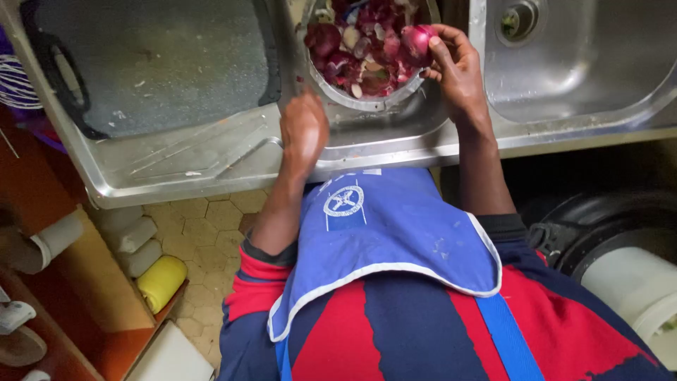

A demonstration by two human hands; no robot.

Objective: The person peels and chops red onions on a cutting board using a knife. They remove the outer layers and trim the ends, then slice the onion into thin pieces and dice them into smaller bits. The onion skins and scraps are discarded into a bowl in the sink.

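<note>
Right hand (455, 67) at top centre, fingers clamped on red onion (416, 41) over bowl (367, 102) of peelings; left hand (303, 134) below bowl rim (finger state unclear, blurred).

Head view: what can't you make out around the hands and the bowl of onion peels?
- Bowl: far rim cut off by the top edge.
- Left hand: motion-blurred; whether it grips anything is unclear.
- Red onion: partly covered by the right hand's fingers.
- Sink: right part cut off by the frame edge.
</note>
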